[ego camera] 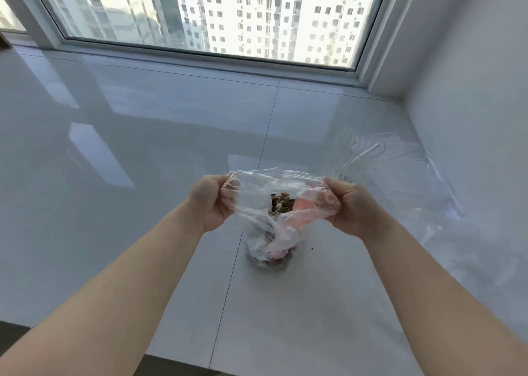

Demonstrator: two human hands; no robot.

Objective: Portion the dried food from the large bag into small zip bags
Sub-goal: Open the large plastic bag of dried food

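Over the glossy white tiled ledge [143, 147], two bare forearms reach forward from the near edge, and between them the person holds up a thin, crinkled clear plastic bag [257, 198]. Its mouth is stretched wide between the two fists. The left hand [213, 201] is curled, fingers folded round the bag's left rim, with the film bunched over the knuckles. The right hand [347, 207] is curled the same way on the right rim, its fingers showing pinkish through the plastic. Down through the open mouth, midway between the two sets of fingers, sits a small heap of mixed dried food [281, 203], dark brown with tan and pale bits. The lower part of the bag hangs twisted and wrinkled, and its bottom seems to rest on the tile, with more dark pieces inside. One tiny dark crumb [313, 249] lies on the ledge just right of it. Farther off to the right lies a loose pile of flat clear zip bags [400, 170] with thin red seal lines. Beyond, a wide window [228, 13] shows pale high-rise blocks.
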